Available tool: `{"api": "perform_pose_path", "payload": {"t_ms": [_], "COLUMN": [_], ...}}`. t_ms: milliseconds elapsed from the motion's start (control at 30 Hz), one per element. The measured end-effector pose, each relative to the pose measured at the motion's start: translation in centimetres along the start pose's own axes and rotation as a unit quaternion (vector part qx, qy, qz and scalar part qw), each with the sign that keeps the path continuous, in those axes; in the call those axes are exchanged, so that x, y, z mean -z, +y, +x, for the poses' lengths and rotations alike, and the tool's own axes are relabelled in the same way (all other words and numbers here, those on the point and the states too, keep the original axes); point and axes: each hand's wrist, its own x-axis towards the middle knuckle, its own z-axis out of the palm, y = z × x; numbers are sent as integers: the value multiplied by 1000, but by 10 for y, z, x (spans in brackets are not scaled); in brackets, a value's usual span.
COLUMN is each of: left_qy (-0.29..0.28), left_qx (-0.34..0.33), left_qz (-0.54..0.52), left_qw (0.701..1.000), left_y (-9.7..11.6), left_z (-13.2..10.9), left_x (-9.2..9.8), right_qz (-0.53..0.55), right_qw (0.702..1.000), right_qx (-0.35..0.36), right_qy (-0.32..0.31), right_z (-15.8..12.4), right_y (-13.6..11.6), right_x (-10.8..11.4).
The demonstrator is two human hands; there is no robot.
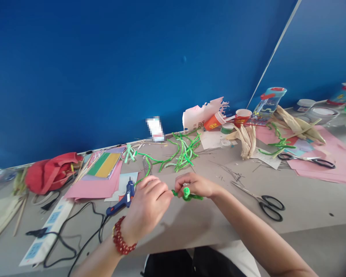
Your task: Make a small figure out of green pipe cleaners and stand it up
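Observation:
My left hand (152,200), with a red beaded bracelet at the wrist, is closed on a green pipe cleaner, whose long end sticks up past the knuckles. Facing it, my right hand (194,185) pinches the same green pipe cleaner (187,192), bent into a small curled shape below its fingers. The two hands almost meet above the table's front part. Behind them lies a loose pile of green pipe cleaners (184,152). A pale green pipe-cleaner figure (129,154) sits left of that pile. Some of the held piece is hidden by my fingers.
A blue glue gun (122,200) lies left of my left hand, its cord near a white power strip (47,231). Black-handled scissors (266,202) rest at right. Pink paper (92,188), a red bag (53,173), paper cups (216,121) and a bottle (267,105) line the back.

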Motion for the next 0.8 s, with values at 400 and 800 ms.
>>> {"api": "perform_pose_path", "payload": {"t_ms": [400, 800], "left_qy": [190, 248], "left_qx": [-33, -47], "left_qz": [85, 43], "left_qw": [978, 967], "left_y": [1, -5], "left_z": [-19, -16], "left_x": [-39, -44], "right_qz": [167, 231], "right_qw": [979, 972], "right_qx": [-27, -10], "right_qy": [109, 32], "right_z": [2, 1], "right_y": [-1, -1], "right_x": [-4, -6]}}
